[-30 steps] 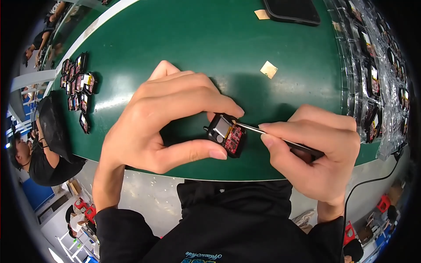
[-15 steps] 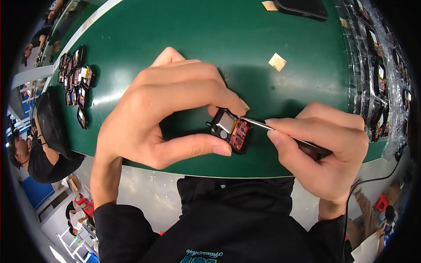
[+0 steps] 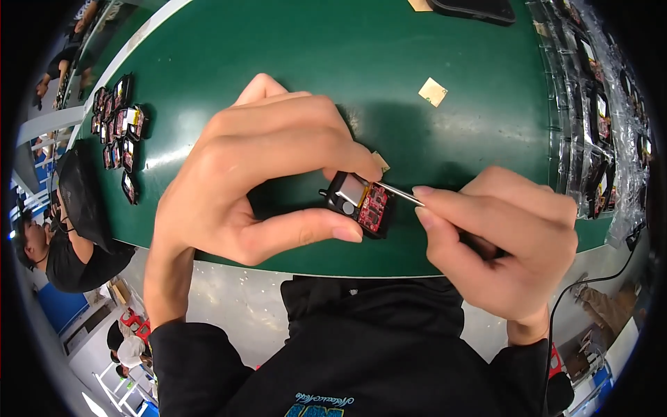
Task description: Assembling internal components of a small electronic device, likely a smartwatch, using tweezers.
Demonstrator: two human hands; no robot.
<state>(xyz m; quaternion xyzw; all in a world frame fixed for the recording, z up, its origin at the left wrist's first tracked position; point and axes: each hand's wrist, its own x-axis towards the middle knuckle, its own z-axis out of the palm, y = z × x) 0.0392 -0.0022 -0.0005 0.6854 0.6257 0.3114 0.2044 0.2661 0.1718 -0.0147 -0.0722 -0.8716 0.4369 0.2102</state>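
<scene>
My left hand (image 3: 236,174) pinches a small open electronic device (image 3: 336,201) by its black housing, thumb below and index finger above. Inside it show a silver battery (image 3: 351,190), a round grey part and a red circuit board (image 3: 374,208). A pair of metal tweezers (image 3: 399,193) is closed in my right hand (image 3: 507,240), tip at the device's upper edge beside my left index fingertip. Whether the tip grips anything is too small to tell. Just past that fingertip, a tan piece (image 3: 381,162) shows in part.
Several similar open devices (image 3: 125,121) cluster at the left of the green table (image 3: 299,42). On the right stand clear plastic trays (image 3: 587,139) holding more. A tan square (image 3: 433,92) lies beyond my hands, and a black flat object (image 3: 479,8) at the far edge. A person (image 3: 76,250) sits at left.
Both hands, with the device and tweezers, have shifted slightly left. The tweezers' tip stays at the device's upper edge, and both grips look the same.
</scene>
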